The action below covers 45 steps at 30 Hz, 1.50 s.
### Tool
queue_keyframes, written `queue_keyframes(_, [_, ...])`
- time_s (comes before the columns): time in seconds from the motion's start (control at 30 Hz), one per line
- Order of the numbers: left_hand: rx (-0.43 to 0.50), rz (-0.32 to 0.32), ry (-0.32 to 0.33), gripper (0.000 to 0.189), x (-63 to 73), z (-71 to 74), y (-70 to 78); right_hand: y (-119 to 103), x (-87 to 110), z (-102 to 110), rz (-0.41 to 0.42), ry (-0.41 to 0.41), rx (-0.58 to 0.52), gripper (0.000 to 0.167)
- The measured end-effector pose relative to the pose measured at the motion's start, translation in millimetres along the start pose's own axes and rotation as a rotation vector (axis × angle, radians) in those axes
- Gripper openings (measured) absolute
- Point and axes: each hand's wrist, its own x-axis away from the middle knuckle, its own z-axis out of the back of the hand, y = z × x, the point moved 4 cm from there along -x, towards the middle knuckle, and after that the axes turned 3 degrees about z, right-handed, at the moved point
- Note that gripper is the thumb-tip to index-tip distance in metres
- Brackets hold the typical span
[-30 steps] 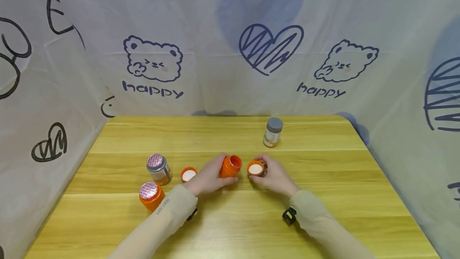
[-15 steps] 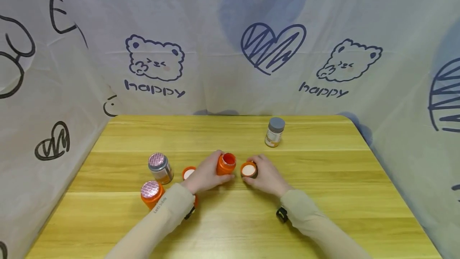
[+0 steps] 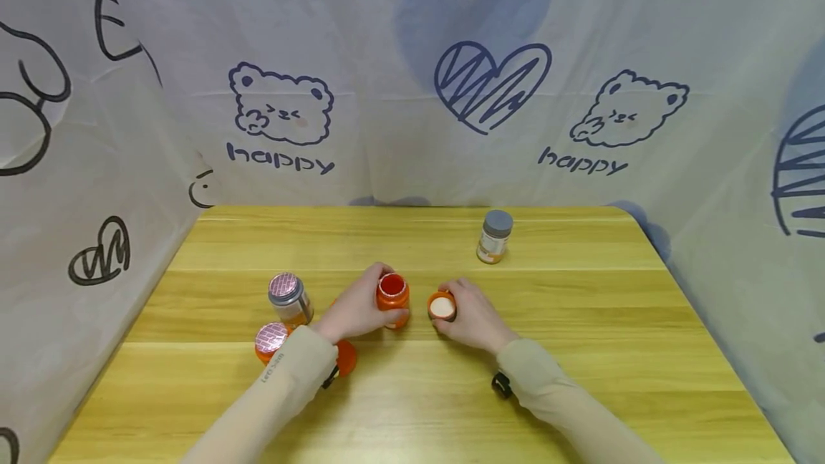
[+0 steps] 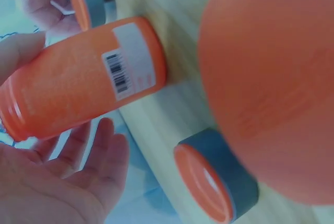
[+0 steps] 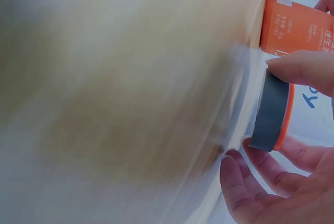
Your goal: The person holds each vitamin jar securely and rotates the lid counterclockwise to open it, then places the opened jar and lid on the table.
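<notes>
My left hand point(image 3: 355, 306) grips an uncapped orange plastic bottle point(image 3: 392, 301) between thumb and fingers. It stands nearly upright, its mouth facing up. In the left wrist view a barcode label shows on the bottle point(image 4: 88, 72), whose base is close to the wooden tabletop. My right hand point(image 3: 475, 317) pinches a screw cap point(image 3: 442, 306) by its edge, white liner upward. Seen from the right wrist, the cap point(image 5: 272, 110) has a dark grey side and an orange inner rim. A small gap separates cap and bottle.
Left of my left forearm stand a grey bottle point(image 3: 290, 299) and an orange bottle point(image 3: 271, 341), both with pink foil seals. An orange round piece point(image 3: 346, 358) lies by that wrist. Another grey-and-orange cap point(image 4: 216, 177) lies beyond it. A grey-capped bottle point(image 3: 494, 236) stands at the back.
Both hands have moved left, carrying the bottle and the cap. The bottle has gone from tilted to nearly upright. The left sleeve has uncovered the orange round piece; the hand now hides the loose cap.
</notes>
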Motion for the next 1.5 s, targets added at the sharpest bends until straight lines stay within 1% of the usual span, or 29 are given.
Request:
queue_keyframes(0.13, [-0.037, 0.016, 0.01, 0.066, -0.6, 4.0, 3.0, 0.3, -0.5, 1.2, -0.003, -0.017, 0.02, 0.054])
queue_keyframes(0.23, [-0.076, 0.013, 0.029, 0.068, -1.9, 4.8, 5.3, 0.4, -1.5, 2.1, -0.013, -0.033, 0.029, 0.054])
queue_keyframes(0.43, [-0.109, -0.014, 0.045, 0.07, -6.3, -0.8, 7.5, 1.2, -4.8, 1.3, -0.041, -0.051, 0.037, 0.051])
queue_keyframes(0.57, [-0.103, -0.017, 0.052, 0.07, -7.4, -3.8, 7.1, 1.9, -5.5, 0.2, -0.057, -0.056, 0.035, 0.05])
queue_keyframes(0.77, [-0.077, -0.038, 0.064, 0.07, -7.8, -4.9, 6.6, 2.7, -4.9, 0.1, -0.072, -0.042, 0.044, 0.049])
queue_keyframes(0.93, [-0.074, -0.034, 0.064, 0.071, -8.3, -5.3, 5.8, 3.4, -5.5, 0.6, -0.083, -0.029, 0.055, 0.047])
queue_keyframes(1.1, [-0.065, -0.029, 0.067, 0.071, -8.5, -5.1, 5.8, 3.5, -6.1, 1.8, -0.083, -0.011, 0.061, 0.046])
queue_keyframes(1.3, [-0.069, -0.044, 0.076, 0.073, -8.1, -4.4, 7.0, 2.1, -4.9, 2.9, -0.081, -0.014, 0.064, 0.048])
queue_keyframes(1.4, [-0.08, -0.052, 0.081, 0.076, -7.1, -3.2, 8.9, 2.2, -2.8, 3.5, -0.092, -0.022, 0.058, 0.052])
queue_keyframes(1.5, [-0.089, -0.08, 0.104, 0.08, -6.2, -0.4, 16.0, 4.4, 1.3, 7.4, -0.109, -0.01, 0.026, 0.055])
